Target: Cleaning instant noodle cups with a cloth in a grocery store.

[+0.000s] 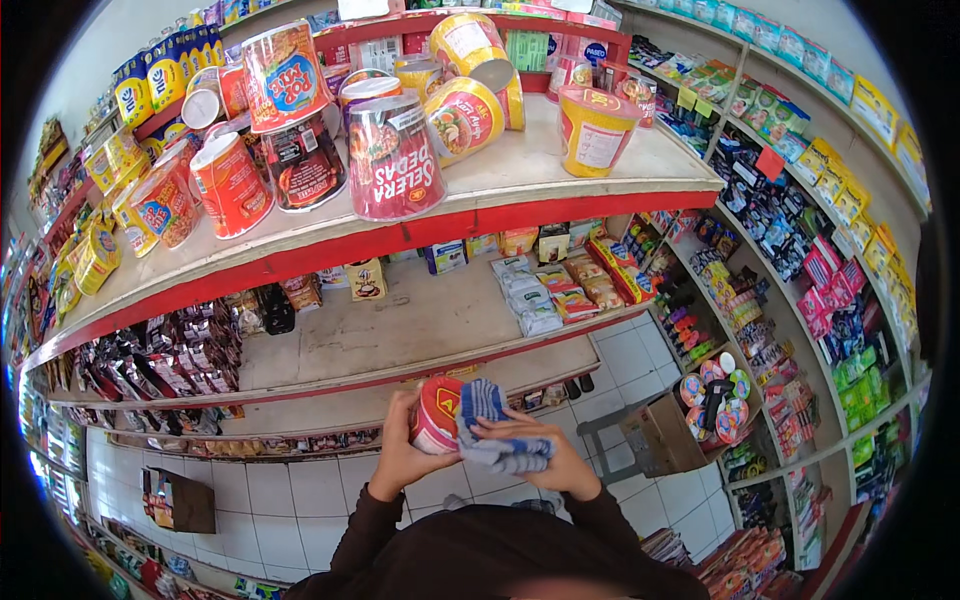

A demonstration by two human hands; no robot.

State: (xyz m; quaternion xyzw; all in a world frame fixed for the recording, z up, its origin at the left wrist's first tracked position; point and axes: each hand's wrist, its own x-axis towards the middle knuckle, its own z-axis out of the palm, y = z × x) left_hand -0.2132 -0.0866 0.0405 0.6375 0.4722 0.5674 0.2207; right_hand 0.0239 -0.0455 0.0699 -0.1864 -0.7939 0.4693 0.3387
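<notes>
My left hand (405, 439) grips a red instant noodle cup (435, 420) low in front of my body, its lid turned towards me. In my right hand (536, 442) is a folded blue and grey striped cloth (495, 431), pressed against the cup's right side. Above them, on the top shelf (517, 176), stand several noodle cups. These include an upside-down dark red cup (390, 161), an orange cup (231, 187), a yellow cup tipped on its side (465, 124) and a yellow cup with a pink lid (598, 135) standing apart at the right.
Pouches (529, 296) and sachets (187, 345) line the lower shelf (390, 326). At right, an open carton (660, 435) of cups rests on a grey stool (600, 431). Another carton (184, 502) sits on the tiled floor at left. Stocked shelves (787, 247) run along the right wall.
</notes>
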